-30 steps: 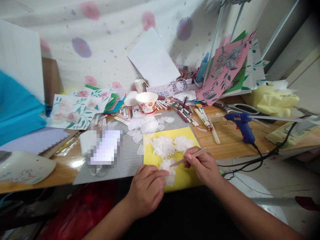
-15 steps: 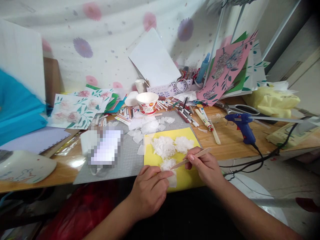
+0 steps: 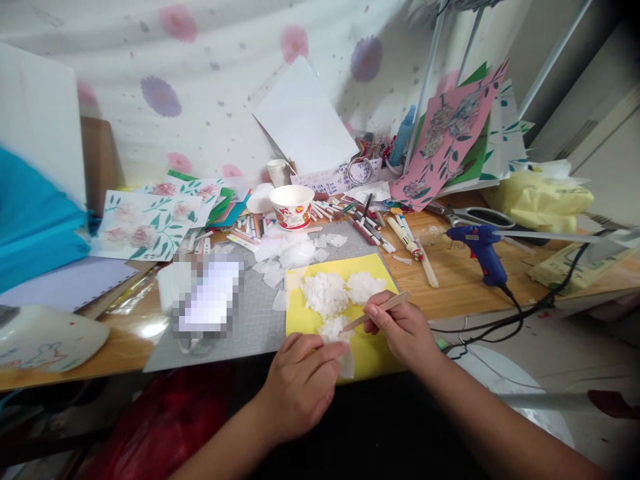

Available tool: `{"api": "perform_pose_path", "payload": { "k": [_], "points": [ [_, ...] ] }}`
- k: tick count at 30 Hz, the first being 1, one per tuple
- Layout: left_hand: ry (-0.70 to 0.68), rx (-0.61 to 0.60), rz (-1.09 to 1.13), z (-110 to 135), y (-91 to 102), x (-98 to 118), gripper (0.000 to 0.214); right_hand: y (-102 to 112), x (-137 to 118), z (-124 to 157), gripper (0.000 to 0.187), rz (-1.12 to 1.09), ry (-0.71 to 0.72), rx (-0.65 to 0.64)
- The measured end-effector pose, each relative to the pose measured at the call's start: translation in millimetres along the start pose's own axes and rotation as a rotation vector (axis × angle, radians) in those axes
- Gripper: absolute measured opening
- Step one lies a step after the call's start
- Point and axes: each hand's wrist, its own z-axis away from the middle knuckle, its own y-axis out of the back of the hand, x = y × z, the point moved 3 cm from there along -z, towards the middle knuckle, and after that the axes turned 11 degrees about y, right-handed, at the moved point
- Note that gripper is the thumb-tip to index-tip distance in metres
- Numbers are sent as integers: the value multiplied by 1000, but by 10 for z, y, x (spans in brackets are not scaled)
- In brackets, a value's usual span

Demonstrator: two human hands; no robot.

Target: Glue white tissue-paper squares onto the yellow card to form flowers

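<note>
A wooden craft stick (image 3: pixel 377 312) is pinched in my right hand (image 3: pixel 404 333), its tip touching the nearest white tissue-paper puff (image 3: pixel 334 328). My left hand (image 3: pixel 303 383) is closed at the near side of that puff, index finger stretched along a thin piece of tissue paper (image 3: pixel 346 365) that shows below the fingertip. Two more puffs, a large one (image 3: pixel 325 293) and a smaller one (image 3: pixel 367 288), lie farther back on the yellow paper sheet (image 3: pixel 377 357). Curled fingers hide part of the left hand's hold.
Loose tissue pieces (image 3: pixel 295 252) lie on the grey cutting mat (image 3: pixel 260 320) by a paper bowl (image 3: pixel 292 207). A blurred-out bright object (image 3: pixel 210 297) sits to the left. Markers (image 3: pixel 373 230), scissors (image 3: pixel 470 217) and a blue glue gun (image 3: pixel 481 253) with its cord are at right.
The stick's tip has shifted slightly up and inward on the nearest puff, with my right hand moving a little left. My left hand stays nearly in place; the view shifts slightly.
</note>
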Motion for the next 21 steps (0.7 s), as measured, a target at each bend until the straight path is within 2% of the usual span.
{"api": "perform_pose_path", "payload": {
  "k": [5,16,21],
  "points": [
    [5,-40,-50,-15,-35,12,13,-5,10,-9,35,11,-21,0],
    [12,-35,-3,11,9,-39,16,-4,39,-27,36,29,-68,24],
    [3,-72,26,-4,18,-83,17,-10,31,-37,37,31,-76,21]
  ]
}}
